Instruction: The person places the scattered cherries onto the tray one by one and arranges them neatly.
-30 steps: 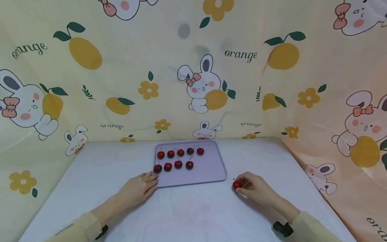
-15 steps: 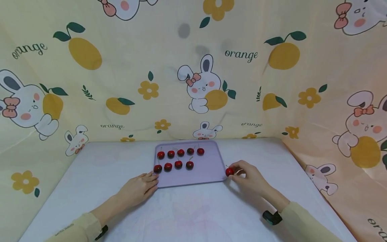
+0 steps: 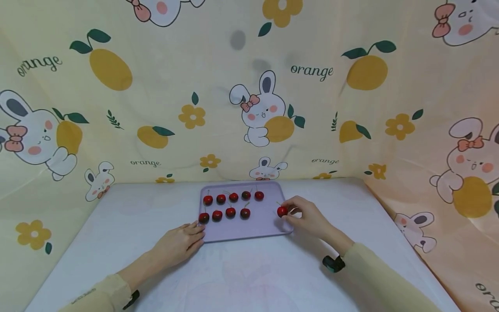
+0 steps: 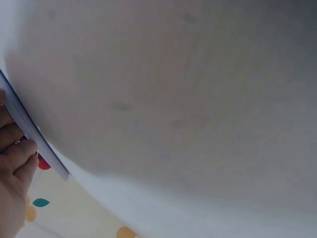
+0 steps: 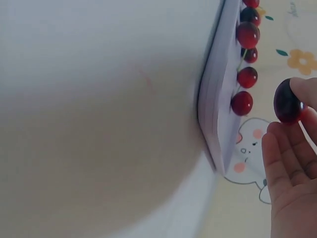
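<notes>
Over the right end of a lilac tray (image 3: 265, 227), my right hand (image 3: 309, 216) pinches a dark red cherry (image 3: 282, 211) between thumb and fingertips. The right wrist view shows that cherry (image 5: 287, 101) held off the tray's surface. Several other cherries stand on the tray in two rows, a back row with a cherry (image 3: 259, 196) at its right end and a front row ending in another cherry (image 3: 245, 213). My left hand (image 3: 177, 244) rests at the tray's front left corner, its fingers extended against the rim. In the left wrist view those fingers (image 4: 20, 153) touch the tray's edge.
A white-covered table (image 3: 241, 277) surrounds the tray. Behind it and at both sides hangs a cream cloth (image 3: 218, 56) printed with rabbits and oranges. Dark bands (image 3: 333, 263) sit at the wrists.
The right hand has carried its cherry left and away from me, from the table beside the tray to over the tray's right end. The left hand has stayed put.
</notes>
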`<state>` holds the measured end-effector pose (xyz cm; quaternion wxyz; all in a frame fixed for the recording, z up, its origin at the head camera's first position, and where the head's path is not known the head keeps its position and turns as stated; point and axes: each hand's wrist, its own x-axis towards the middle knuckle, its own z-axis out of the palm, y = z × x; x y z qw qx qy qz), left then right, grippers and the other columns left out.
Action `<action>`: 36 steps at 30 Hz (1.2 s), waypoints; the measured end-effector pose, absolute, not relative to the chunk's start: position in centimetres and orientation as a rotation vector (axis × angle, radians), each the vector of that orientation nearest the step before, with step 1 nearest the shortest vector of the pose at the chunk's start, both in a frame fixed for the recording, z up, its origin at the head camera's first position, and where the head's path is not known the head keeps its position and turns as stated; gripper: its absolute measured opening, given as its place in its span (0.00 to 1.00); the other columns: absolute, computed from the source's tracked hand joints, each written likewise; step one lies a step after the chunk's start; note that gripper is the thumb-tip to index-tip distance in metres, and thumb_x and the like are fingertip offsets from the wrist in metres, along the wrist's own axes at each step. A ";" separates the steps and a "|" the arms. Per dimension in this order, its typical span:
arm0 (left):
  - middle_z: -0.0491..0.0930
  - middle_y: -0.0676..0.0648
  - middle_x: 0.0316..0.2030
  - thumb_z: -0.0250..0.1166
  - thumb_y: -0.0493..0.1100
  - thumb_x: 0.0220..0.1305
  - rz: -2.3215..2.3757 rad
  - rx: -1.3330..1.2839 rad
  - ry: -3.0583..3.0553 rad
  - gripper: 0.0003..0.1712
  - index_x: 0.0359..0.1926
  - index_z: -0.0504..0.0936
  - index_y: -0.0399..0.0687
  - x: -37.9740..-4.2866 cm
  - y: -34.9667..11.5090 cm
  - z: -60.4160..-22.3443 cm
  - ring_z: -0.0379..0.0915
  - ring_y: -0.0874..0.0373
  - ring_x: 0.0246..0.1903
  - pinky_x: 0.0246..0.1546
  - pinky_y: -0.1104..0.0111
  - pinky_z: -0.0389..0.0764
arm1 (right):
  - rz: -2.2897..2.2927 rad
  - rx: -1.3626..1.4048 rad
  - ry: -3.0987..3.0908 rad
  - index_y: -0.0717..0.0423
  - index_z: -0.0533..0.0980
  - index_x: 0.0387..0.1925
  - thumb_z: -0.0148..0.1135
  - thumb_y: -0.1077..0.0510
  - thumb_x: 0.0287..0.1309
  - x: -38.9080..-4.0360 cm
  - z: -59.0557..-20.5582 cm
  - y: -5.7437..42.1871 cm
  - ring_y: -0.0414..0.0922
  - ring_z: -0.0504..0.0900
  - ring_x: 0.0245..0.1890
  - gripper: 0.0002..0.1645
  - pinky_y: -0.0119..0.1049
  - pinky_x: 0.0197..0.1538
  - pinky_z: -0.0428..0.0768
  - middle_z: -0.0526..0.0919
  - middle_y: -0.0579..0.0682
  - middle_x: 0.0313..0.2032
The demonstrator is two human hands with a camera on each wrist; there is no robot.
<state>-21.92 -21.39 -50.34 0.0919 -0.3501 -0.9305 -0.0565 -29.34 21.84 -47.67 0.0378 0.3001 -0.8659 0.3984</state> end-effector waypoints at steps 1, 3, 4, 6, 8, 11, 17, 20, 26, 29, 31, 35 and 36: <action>0.83 0.41 0.60 0.67 0.46 0.72 -0.169 -1.038 -2.767 0.19 0.57 0.87 0.40 -21.9 -21.4 -50.3 0.77 0.41 0.63 0.61 0.49 0.80 | 1.226 0.923 -2.663 0.56 0.82 0.52 0.74 0.68 0.58 -29.6 -47.7 21.6 0.45 0.85 0.45 0.20 0.41 0.51 0.87 0.84 0.46 0.45; 0.83 0.41 0.60 0.66 0.47 0.73 -0.174 -1.030 -2.775 0.19 0.57 0.87 0.40 -22.0 -21.3 -50.3 0.77 0.42 0.64 0.61 0.49 0.79 | 1.232 0.923 -2.678 0.56 0.81 0.52 0.74 0.68 0.59 -30.0 -47.8 21.1 0.45 0.85 0.46 0.20 0.42 0.52 0.86 0.84 0.46 0.45; 0.83 0.41 0.60 0.66 0.47 0.72 -0.181 -1.027 -2.776 0.19 0.57 0.87 0.40 -22.0 -21.3 -50.2 0.77 0.42 0.64 0.61 0.49 0.79 | 1.236 0.925 -2.683 0.56 0.82 0.52 0.74 0.68 0.59 -30.2 -47.8 20.8 0.46 0.85 0.46 0.19 0.42 0.52 0.86 0.84 0.47 0.46; 0.83 0.41 0.60 0.66 0.47 0.73 -0.196 -1.022 -2.780 0.19 0.57 0.87 0.40 -22.0 -21.3 -50.1 0.77 0.41 0.64 0.61 0.49 0.79 | 1.250 0.916 -2.706 0.57 0.82 0.52 0.73 0.68 0.60 -30.5 -47.7 20.3 0.46 0.84 0.47 0.19 0.44 0.53 0.86 0.84 0.48 0.46; 0.83 0.41 0.60 0.66 0.47 0.72 -0.228 -1.017 -2.774 0.19 0.57 0.87 0.41 -22.0 -21.4 -50.1 0.77 0.42 0.64 0.62 0.49 0.79 | 1.260 0.921 -2.718 0.58 0.82 0.52 0.73 0.67 0.60 -31.0 -47.9 19.8 0.47 0.84 0.47 0.18 0.45 0.53 0.86 0.84 0.49 0.46; 0.85 0.42 0.57 0.68 0.46 0.70 -0.282 -1.013 -2.733 0.16 0.53 0.89 0.42 -22.2 -21.7 -50.5 0.79 0.43 0.61 0.60 0.49 0.80 | 1.289 0.918 -2.737 0.59 0.81 0.52 0.73 0.66 0.61 -31.5 -48.3 19.3 0.48 0.84 0.47 0.18 0.45 0.53 0.86 0.83 0.51 0.47; 0.84 0.46 0.47 0.77 0.49 0.62 -0.396 -0.871 -2.681 0.15 0.43 0.87 0.44 -22.5 -21.8 -51.0 0.84 0.54 0.43 0.46 0.60 0.87 | 1.243 0.875 -2.822 0.55 0.82 0.52 0.74 0.63 0.61 -32.4 -48.9 18.7 0.45 0.83 0.48 0.18 0.40 0.54 0.85 0.84 0.46 0.46; 0.81 0.45 0.51 0.78 0.54 0.60 -0.371 -0.748 -2.722 0.26 0.50 0.84 0.40 -22.7 -21.7 -50.7 0.83 0.52 0.46 0.48 0.57 0.86 | 1.208 0.842 -2.863 0.53 0.82 0.52 0.74 0.62 0.61 -32.7 -49.0 18.5 0.43 0.82 0.48 0.18 0.39 0.54 0.85 0.84 0.44 0.46; 0.67 0.35 0.73 0.65 0.66 0.68 -0.244 -0.668 -2.905 0.48 0.74 0.68 0.34 -23.0 -22.0 -50.4 0.63 0.36 0.72 0.69 0.39 0.67 | 1.174 0.848 -2.888 0.55 0.82 0.53 0.74 0.63 0.61 -33.0 -48.8 18.3 0.44 0.82 0.49 0.18 0.41 0.55 0.84 0.83 0.46 0.46; 0.58 0.37 0.78 0.59 0.70 0.70 -0.191 -0.667 -2.990 0.52 0.78 0.61 0.36 -23.2 -22.2 -50.3 0.54 0.36 0.77 0.73 0.38 0.59 | 1.172 0.843 -2.904 0.54 0.82 0.52 0.74 0.63 0.61 -33.1 -48.8 18.1 0.44 0.82 0.49 0.18 0.42 0.55 0.84 0.83 0.46 0.47; 0.56 0.37 0.79 0.56 0.71 0.71 -0.177 -0.678 -3.021 0.53 0.79 0.59 0.36 -23.4 -22.4 -50.3 0.51 0.36 0.78 0.74 0.37 0.57 | 1.172 0.842 -2.908 0.53 0.82 0.52 0.73 0.64 0.61 -33.2 -48.9 18.0 0.44 0.82 0.48 0.18 0.42 0.55 0.84 0.83 0.46 0.47; 0.54 0.39 0.80 0.54 0.72 0.71 -0.171 -0.687 -3.069 0.53 0.80 0.57 0.37 -23.6 -22.5 -50.1 0.48 0.37 0.79 0.75 0.37 0.55 | 1.151 0.865 -2.902 0.53 0.82 0.51 0.74 0.65 0.60 -33.3 -49.1 17.9 0.45 0.83 0.48 0.18 0.42 0.55 0.84 0.83 0.46 0.46; 0.54 0.39 0.80 0.54 0.72 0.71 -0.178 -0.691 -3.076 0.53 0.80 0.57 0.37 -23.6 -22.6 -50.0 0.48 0.37 0.79 0.74 0.37 0.54 | 1.149 0.871 -2.899 0.53 0.82 0.52 0.74 0.65 0.59 -33.3 -49.2 17.8 0.45 0.83 0.47 0.18 0.42 0.55 0.84 0.83 0.46 0.46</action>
